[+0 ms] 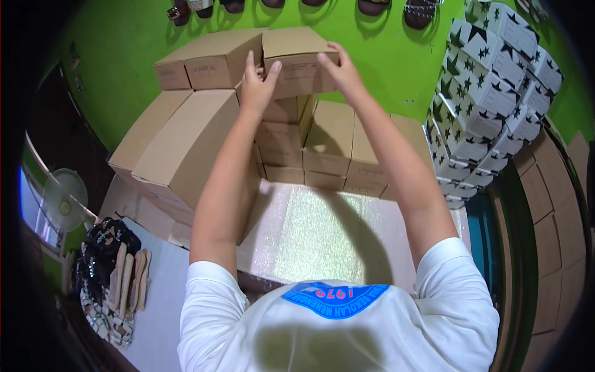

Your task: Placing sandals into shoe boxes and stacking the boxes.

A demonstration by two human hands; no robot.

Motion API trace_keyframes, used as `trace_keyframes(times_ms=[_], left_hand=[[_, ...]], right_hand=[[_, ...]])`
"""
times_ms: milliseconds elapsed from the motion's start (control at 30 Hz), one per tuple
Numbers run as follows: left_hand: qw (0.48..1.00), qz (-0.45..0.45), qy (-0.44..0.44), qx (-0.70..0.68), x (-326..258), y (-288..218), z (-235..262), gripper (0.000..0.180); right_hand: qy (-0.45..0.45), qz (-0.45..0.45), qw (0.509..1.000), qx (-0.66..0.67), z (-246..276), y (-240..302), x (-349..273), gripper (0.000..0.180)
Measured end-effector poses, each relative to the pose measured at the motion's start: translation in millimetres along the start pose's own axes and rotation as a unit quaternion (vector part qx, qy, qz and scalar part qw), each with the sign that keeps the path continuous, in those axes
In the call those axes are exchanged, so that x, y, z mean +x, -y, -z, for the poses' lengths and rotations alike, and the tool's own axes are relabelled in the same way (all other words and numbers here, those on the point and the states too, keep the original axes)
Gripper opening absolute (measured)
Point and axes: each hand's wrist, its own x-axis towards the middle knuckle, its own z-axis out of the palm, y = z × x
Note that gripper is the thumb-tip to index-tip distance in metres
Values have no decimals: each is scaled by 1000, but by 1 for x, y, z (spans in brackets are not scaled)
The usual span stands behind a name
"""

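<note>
A brown cardboard box (302, 75) is held between my two hands, up near the green wall. My left hand (256, 88) is closed at its left end, the thumb lying on the front face. At its right end my right hand (344, 69) wraps over the top edge, its thumb also on the front. Below it stands a stack of similar boxes (280, 146); whether the held box rests on the stack cannot be made out. Close to my left hand, more brown boxes (214, 62) top a taller pile (186, 133).
Lower boxes (331, 130) line the back of the table (310, 235), which has a shiny cover. White boxes with black stars (483, 93) are piled high at right. Sandals (372, 6) hang on the wall (396, 56). At left are a fan (65, 201) and a heap of footwear (114, 266).
</note>
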Motion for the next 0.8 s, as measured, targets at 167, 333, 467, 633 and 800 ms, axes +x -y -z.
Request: trace_keyframes(times_ms=[167, 333, 467, 633, 800], left_hand=[[990, -84, 111, 27, -65, -47, -5, 83], [853, -438, 168, 230, -172, -83, -14, 76], [777, -511, 285, 232, -245, -62, -18, 57], [783, -430, 417, 168, -324, -13, -58, 55], [740, -309, 579, 147, -380, 23, -97, 70]], right_hand=[[-120, 8, 987, 104, 43, 21, -57, 51], [-203, 45, 951, 230, 82, 23, -132, 42], [-136, -49, 979, 145, 104, -3, -210, 38], [-119, -210, 948, 209, 117, -99, -308, 35], [-126, -349, 888, 272, 135, -164, -365, 22]])
